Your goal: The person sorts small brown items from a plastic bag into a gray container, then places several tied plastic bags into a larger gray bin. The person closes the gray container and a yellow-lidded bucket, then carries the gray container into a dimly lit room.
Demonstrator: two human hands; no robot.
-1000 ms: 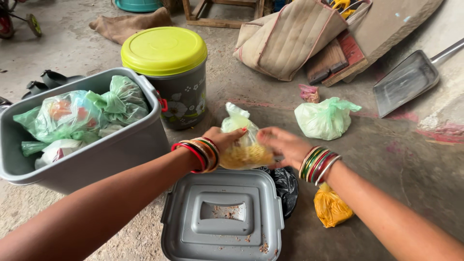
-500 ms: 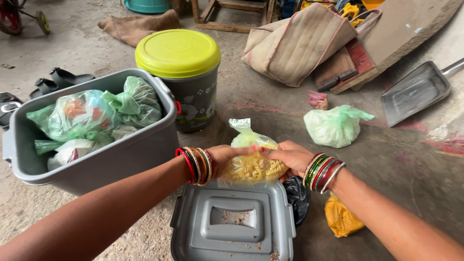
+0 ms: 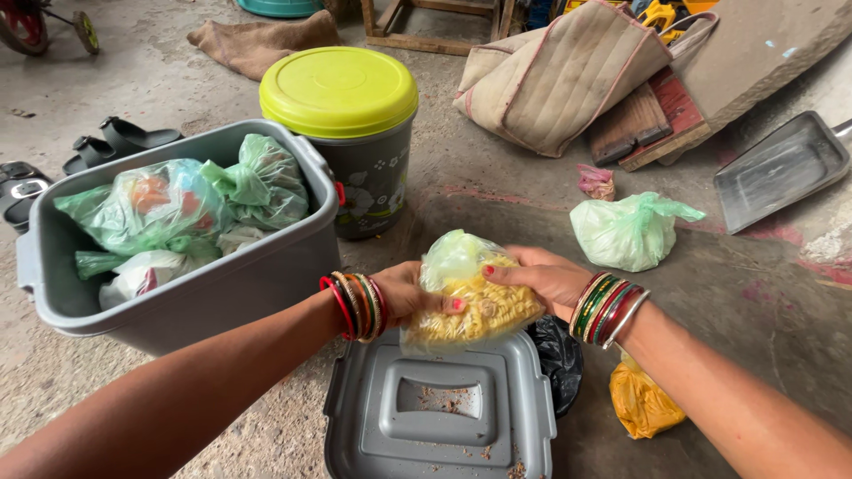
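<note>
Both hands (image 3: 532, 279) grip pasta bag (image 3: 470, 306).

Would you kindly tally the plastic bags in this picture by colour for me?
Green-tinted bags: 4, namely two in the grey bin, the pasta bag held by the left hand and right hand, and one on the floor
White bags: 1
Black bags: 1
Yellow bags: 1
Pink bags: 1
Total: 8

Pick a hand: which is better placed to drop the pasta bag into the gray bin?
Left hand, probably: it grips the pasta bag on the side facing the gray bin; the right hand sits farther away.
</note>
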